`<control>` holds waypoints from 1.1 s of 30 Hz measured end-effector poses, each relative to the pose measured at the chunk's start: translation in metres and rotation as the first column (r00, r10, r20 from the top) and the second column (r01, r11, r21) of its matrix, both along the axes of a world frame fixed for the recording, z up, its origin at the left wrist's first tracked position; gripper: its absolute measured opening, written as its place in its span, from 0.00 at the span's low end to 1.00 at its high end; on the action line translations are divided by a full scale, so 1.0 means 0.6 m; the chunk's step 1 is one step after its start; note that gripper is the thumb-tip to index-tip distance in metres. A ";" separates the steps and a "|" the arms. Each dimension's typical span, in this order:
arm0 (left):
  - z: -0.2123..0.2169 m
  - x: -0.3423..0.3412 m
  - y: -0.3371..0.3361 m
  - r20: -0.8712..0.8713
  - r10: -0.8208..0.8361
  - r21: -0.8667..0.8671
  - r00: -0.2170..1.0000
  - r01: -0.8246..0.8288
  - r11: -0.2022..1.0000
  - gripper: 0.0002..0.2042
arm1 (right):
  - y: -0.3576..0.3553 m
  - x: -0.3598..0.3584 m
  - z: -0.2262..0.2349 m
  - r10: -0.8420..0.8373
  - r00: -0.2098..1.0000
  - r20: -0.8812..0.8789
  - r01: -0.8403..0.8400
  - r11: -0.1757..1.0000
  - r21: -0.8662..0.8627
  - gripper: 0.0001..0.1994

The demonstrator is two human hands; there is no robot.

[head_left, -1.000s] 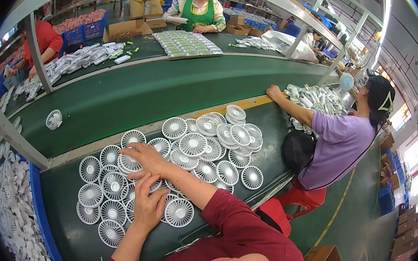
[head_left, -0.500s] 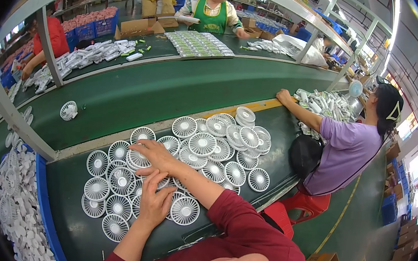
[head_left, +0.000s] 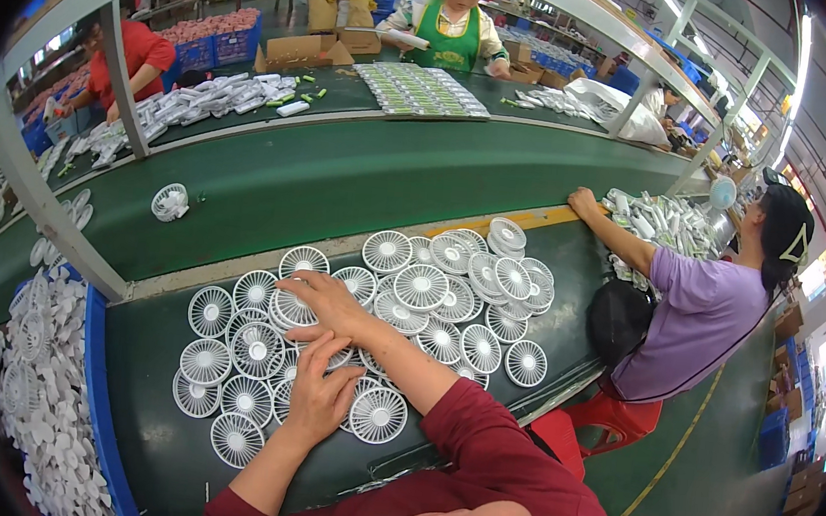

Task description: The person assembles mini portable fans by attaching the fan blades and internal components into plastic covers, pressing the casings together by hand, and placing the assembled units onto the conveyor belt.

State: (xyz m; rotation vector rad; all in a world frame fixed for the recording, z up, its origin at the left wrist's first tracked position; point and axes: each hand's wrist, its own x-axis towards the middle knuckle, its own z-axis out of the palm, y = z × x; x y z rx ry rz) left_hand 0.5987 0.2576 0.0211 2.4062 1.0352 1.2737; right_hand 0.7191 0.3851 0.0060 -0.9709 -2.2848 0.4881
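Observation:
Many white round fan grilles with radial ribs lie in loose, overlapping piles on the dark green work surface before me. My right hand rests palm down over grilles at the middle left of the pile, fingers spread, touching a stacked grille. Just nearer to me, my left hand hovers over or touches the pile, its fingers loosely bent and its fingertips close to my right wrist. No held thing shows in either hand; what lies under the palms is hidden.
A blue bin full of white plastic parts stands at the left. Beyond a metal ledge runs a green conveyor belt, carrying a grille with white pieces. A co-worker in purple sits at the right by a packet pile. White posts frame the line.
The whole view has swung a little, so the scene sits farther right. My hands stay at nearly the same place over the grilles. At the far left, the person in red has shifted.

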 end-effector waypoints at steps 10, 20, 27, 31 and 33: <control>-0.008 -0.004 0.000 0.030 0.004 -0.002 1.000 -0.004 1.000 0.11 | 0.001 -0.006 0.003 0.019 1.000 0.013 -0.019 1.000 0.010 0.39; -0.006 0.003 0.000 0.031 -0.009 0.006 0.999 0.009 1.000 0.11 | -0.002 0.003 0.003 0.003 1.000 0.010 -0.003 1.000 0.026 0.38; -0.013 -0.014 -0.003 0.014 0.017 0.021 1.000 -0.018 1.000 0.12 | 0.012 -0.015 -0.016 0.051 0.999 0.003 -0.051 0.998 0.048 0.40; -0.016 -0.003 0.007 0.051 -0.050 0.002 0.997 0.050 0.999 0.11 | 0.006 0.012 0.007 0.032 0.999 0.023 -0.033 0.997 0.065 0.39; -0.013 -0.008 0.008 0.073 -0.071 0.015 0.995 0.070 0.997 0.09 | 0.009 0.007 0.019 0.080 0.997 -0.003 -0.079 0.992 0.097 0.38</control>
